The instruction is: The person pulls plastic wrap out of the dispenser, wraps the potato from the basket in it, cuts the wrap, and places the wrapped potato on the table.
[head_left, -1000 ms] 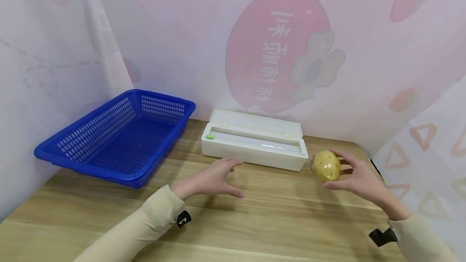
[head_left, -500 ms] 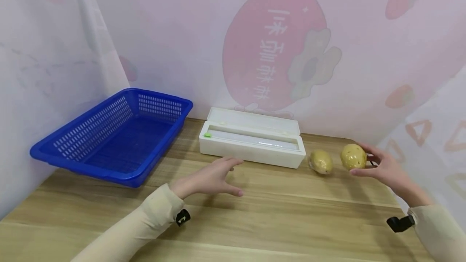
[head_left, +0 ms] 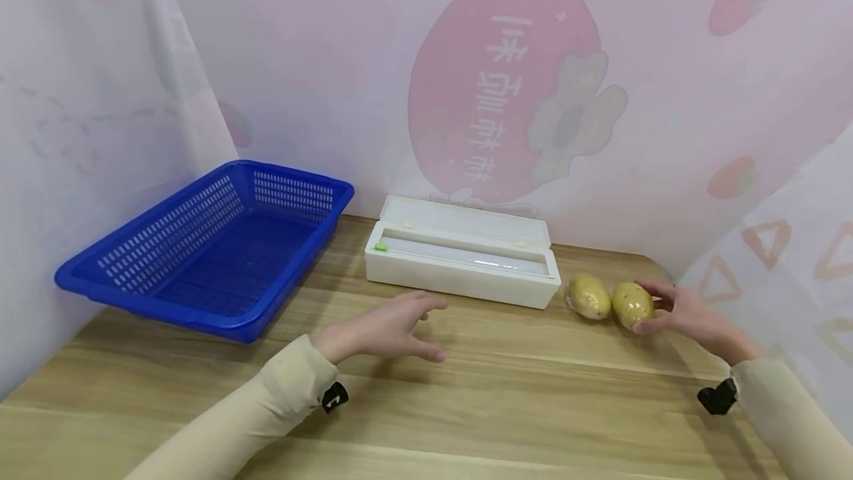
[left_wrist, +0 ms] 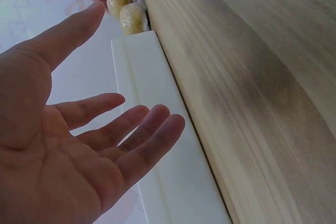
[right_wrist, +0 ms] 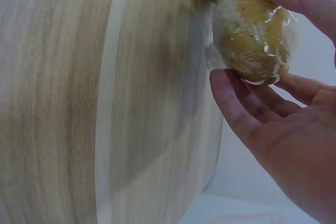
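My right hand [head_left: 686, 317] holds a yellow potato [head_left: 632, 305] wrapped in clear film, thumb on one side and fingers on the other. In the right wrist view the film around this potato [right_wrist: 254, 35] looks shiny and wrinkled. Just left of it, a second wrapped potato [head_left: 589, 296] lies on the table close to the end of a white cling film box [head_left: 460, 276], whose lid stands open. My left hand [head_left: 386, 328] is in front of the box, fingers spread and holding nothing; its bare palm [left_wrist: 68, 161] shows in the left wrist view.
A blue plastic basket [head_left: 273, 310] with slotted sides stands at the left of the wooden table [head_left: 506, 406]. Inside the white box lies a roll of film [head_left: 460, 254], with a small green slider [head_left: 380, 247] at its left end. A printed curtain [head_left: 320, 80] hangs behind.
My right hand first moved right with its potato, uncovering the second potato, then came back left and lower beside it. My left hand has stayed in place.
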A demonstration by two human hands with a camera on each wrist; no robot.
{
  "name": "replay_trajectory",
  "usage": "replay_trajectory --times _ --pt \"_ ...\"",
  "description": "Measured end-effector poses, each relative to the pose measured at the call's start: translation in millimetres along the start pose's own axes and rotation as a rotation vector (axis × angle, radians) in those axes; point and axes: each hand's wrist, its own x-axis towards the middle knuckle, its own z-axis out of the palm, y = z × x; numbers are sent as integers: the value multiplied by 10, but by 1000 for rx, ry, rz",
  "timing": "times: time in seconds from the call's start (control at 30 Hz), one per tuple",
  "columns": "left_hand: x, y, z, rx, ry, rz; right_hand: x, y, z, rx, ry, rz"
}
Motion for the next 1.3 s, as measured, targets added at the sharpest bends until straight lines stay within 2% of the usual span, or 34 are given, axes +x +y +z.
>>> replay_trajectory --times 0.17,0.33,0.43,0.53,0.77,0.83,1.0,1.1,1.17,1.23,1.3 --pt "-8 7 7 2 -17 0 38 78 -28 3 -9 5" --pt "-2 21 8 7 -35 9 3 142 -50 12 35 12" --pt "0 28 6 11 -41 3 -5 179 -57 -12 58 11" --pt "-6 28 5 19 -46 -5 2 189 -45 -43 47 19" --pt "15 17 19 26 -46 -7 15 162 18 -77 -18 17" --pt "17 14 18 20 -44 -4 2 135 28 -87 -24 9" --pt "26 -20 23 21 -34 6 -95 36 54 -117 -5 50" --pt "12 -44 22 35 -2 7 -129 -68 91 -136 32 60" --pt "4 -60 19 56 44 23 -138 -159 128 -159 77 64" --pt "3 -73 10 71 121 61 -142 -271 174 -185 133 67" --pt "7 -90 -2 99 229 123 -146 -412 225 -220 192 78"
